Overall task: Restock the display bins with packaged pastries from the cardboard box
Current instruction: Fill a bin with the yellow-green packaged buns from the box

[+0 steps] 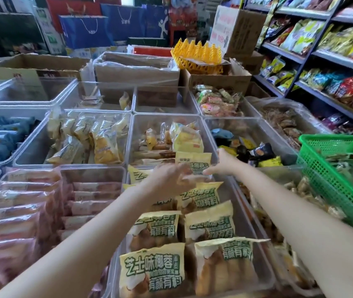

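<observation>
Shop shelving (313, 54) packed with snack bags runs down your right, and clear display bins cover the space ahead of you. Behind them open cardboard boxes (137, 69) stand in a row, one carrying a yellow crate (197, 57). A green basket (338, 168) tilts at the right edge. Your nearest bin (244, 224) holds two rows of upright yellow-and-green pastry packs (152, 274). Pink packs (21, 203) fill the bin to its left. Both your arms reach to that bin's far end, where one pastry pack (194, 163) stands. Your left hand (171, 179) is blurred, so you cannot tell its grip. Your right hand (225, 161) touches the pack's right edge, fingers fairly straight.
</observation>
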Tool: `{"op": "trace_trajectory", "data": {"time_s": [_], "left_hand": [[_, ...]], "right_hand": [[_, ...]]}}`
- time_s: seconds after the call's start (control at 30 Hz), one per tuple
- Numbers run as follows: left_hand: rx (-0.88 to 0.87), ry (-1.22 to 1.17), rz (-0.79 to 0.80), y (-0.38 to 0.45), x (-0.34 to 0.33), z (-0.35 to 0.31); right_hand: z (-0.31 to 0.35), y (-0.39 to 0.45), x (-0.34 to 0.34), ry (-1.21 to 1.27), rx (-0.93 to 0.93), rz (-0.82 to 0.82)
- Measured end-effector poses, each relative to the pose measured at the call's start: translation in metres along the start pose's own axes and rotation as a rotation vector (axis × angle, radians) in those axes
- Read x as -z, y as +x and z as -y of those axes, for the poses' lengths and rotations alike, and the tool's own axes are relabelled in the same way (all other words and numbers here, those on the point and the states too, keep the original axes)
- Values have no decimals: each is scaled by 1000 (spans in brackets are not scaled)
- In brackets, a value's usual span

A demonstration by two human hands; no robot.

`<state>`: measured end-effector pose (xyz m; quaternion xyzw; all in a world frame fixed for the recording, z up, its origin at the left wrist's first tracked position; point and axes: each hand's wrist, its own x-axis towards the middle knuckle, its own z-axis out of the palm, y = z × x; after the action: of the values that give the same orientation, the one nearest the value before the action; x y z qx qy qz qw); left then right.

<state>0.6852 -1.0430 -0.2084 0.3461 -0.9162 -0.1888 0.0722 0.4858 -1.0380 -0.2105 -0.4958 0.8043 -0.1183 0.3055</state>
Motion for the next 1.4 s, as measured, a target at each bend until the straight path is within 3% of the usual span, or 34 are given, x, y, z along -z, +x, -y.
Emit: {"op": "trace_trajectory", "data": {"time_s": [0.13, 0.23, 0.4, 0.53, 0.9, 1.0, 1.1, 1.17, 1.23, 1.4], "left_hand": [[50, 292, 172, 10, -21, -1], [45, 242, 196, 5, -26, 0], [49, 105, 262, -3, -29, 9], [136, -68, 287, 0, -31, 12], [188, -208, 217, 4, -8, 5], [142, -117, 209, 5, -7, 8], [13, 106, 258, 9, -12, 1], [-4, 172, 313, 13, -19, -1], [39, 202, 338, 15, -29, 5], [84, 153, 361, 11, -39, 12]], "right_hand": [[-7, 12, -17, 169, 106, 1], [-10, 14, -21, 325, 93, 128], [-18, 14, -14, 336, 8, 368], [-20, 12, -22, 97, 194, 234], [-12, 18, -22, -239, 679, 21], [-19, 15, -22, -163, 568, 64], [-28, 12, -10, 325, 290, 294], [-26, 9, -7, 297, 213, 371], [-20, 8, -15, 198, 219, 312], [-29, 6, -19, 493, 243, 170]]}}
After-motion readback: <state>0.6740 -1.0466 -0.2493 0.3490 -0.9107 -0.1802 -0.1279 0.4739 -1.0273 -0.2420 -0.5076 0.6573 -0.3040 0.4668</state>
